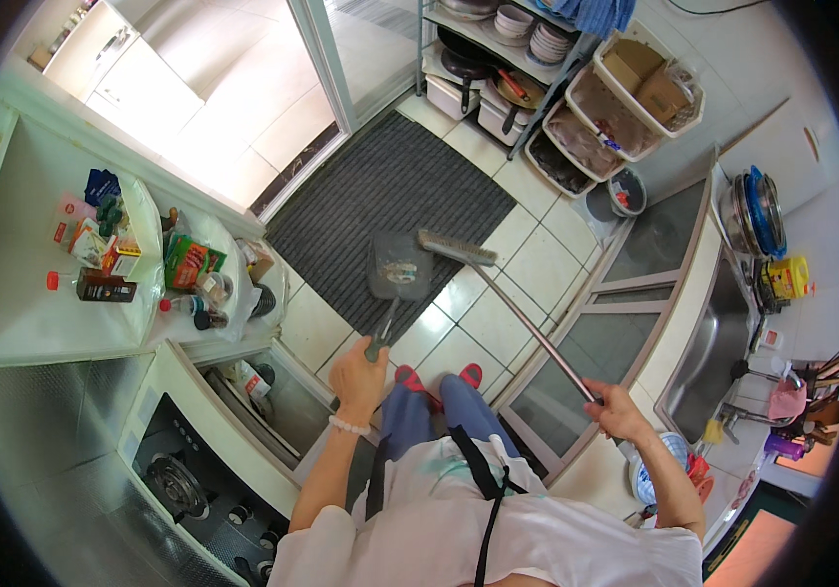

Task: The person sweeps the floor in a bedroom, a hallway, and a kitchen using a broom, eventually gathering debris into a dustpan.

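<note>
My left hand (358, 376) grips the handle of a grey dustpan (399, 253), with some pale debris (397, 273) lying in its pan. The pan is over the dark ribbed floor mat (390, 176); whether it rests on the mat, I cannot tell. In my right hand (614, 407) is the metal pole of a broom (529, 323). Its bristle head (456, 247) is just right of the pan, across the mat's edge and the pale floor tiles (544, 268). Both tools reach out ahead of my feet in red slippers (408, 378).
At left, a counter (16, 293) carries bottles and packets beside a gas stove (177, 484). A sink (713, 352) runs along the right. Ahead stand a rack of bowls and pans (471, 29), stacked plastic baskets (610, 110) and a bin (626, 192). A glazed door frame (320, 66) borders the mat.
</note>
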A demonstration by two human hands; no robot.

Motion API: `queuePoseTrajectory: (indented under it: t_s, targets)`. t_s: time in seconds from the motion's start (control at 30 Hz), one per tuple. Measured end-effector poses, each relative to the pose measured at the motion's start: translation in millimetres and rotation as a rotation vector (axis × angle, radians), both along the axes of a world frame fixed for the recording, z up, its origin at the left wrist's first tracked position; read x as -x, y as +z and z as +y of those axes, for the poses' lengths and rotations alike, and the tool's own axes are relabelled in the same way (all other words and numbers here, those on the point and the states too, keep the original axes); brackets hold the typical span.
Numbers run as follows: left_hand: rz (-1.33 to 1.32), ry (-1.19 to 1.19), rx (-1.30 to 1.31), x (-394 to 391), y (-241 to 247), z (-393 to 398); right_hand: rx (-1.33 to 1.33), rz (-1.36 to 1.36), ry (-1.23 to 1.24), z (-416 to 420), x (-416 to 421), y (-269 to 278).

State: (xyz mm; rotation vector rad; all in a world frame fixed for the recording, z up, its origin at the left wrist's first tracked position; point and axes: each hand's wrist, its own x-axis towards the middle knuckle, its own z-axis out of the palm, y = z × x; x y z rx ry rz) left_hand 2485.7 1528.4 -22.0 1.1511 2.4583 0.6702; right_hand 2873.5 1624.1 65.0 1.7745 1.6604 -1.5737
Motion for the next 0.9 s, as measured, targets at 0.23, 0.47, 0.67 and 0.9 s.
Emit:
queuePoseTrajectory:
  t_s: [0.23, 0.47, 0.67, 0.9]
  targets:
    - [0.037, 0.019, -0.049, 6, -36, 22, 0.048, 0.033, 0.054, 0, 51, -2]
    - [0.038, 0.001, 0.050, -22, -60, 23, -0.262, -0.033, 0.431, -14, 85, -66]
    - [0.023, -0.036, 0.129, -51, -54, 21, -0.162, -0.162, 0.572, -37, 96, -70]
    - [0.021, -0.027, 0.126, -54, -50, 28, -0.184, -0.188, 0.585, -57, 82, -62]
